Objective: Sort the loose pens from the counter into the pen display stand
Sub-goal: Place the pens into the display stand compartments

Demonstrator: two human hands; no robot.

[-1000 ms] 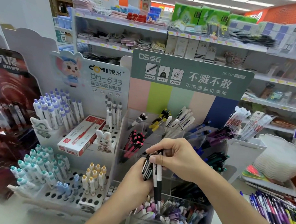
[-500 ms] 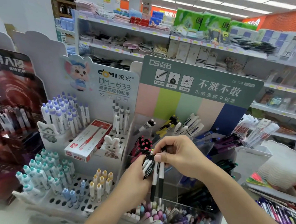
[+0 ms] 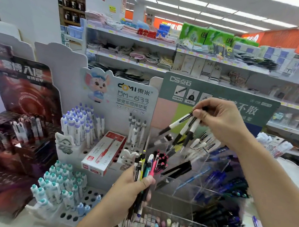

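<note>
Right hand [image 3: 220, 122] fingertips pinch three white-and-black pens [image 3: 184, 128] by their tops, tips fanned down-left over the clear acrylic pen display stand [image 3: 203, 172], apart from it. Left hand [image 3: 131, 184] fingers curl round a mixed pen bundle [image 3: 145, 168], thumb pressed across, just below-left of those tips. Left of both: white DOMI stand [image 3: 108, 128] with a red pen box [image 3: 105, 154]; stand compartments are blurred, probably dark pens.
</note>
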